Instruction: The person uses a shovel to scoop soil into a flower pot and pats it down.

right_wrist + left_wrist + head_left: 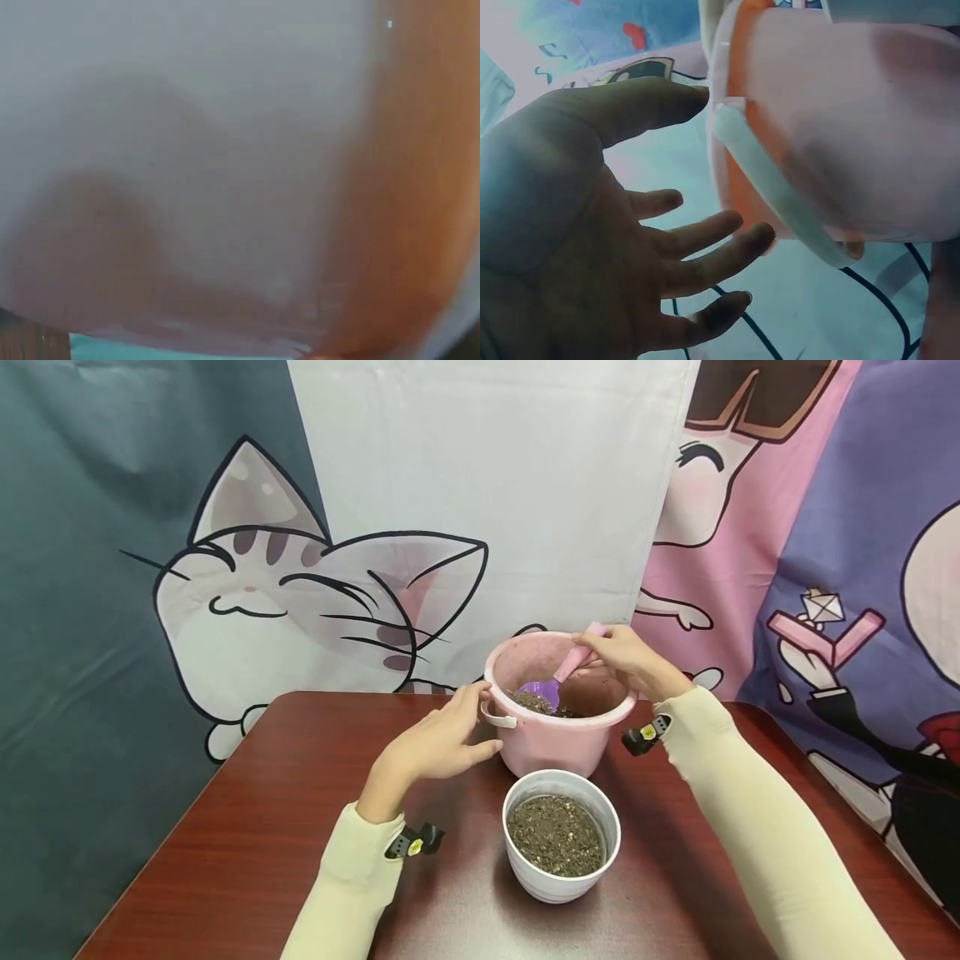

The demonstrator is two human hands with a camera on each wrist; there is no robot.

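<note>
In the head view my right hand (626, 658) grips the pink handle of a small purple-bladed shovel (573, 662). Its blade tilts down inside a pink bucket (555, 747) and carries dark soil (534, 701). My left hand (442, 739) is at the bucket's left rim, fingers extended and thumb apart, close to the white bucket handle (498, 717). The left wrist view shows that hand (630, 225) with spread fingers beside the bucket rim and its handle (780, 187). In the right wrist view the bucket wall (225, 187) fills most of the picture, and the right hand is hidden.
A white pot (551, 887) filled with dark soil (557, 835) stands in front of the bucket on the reddish-brown table (300, 827). Behind the table hangs a cloth backdrop (487, 460) printed with cartoon figures.
</note>
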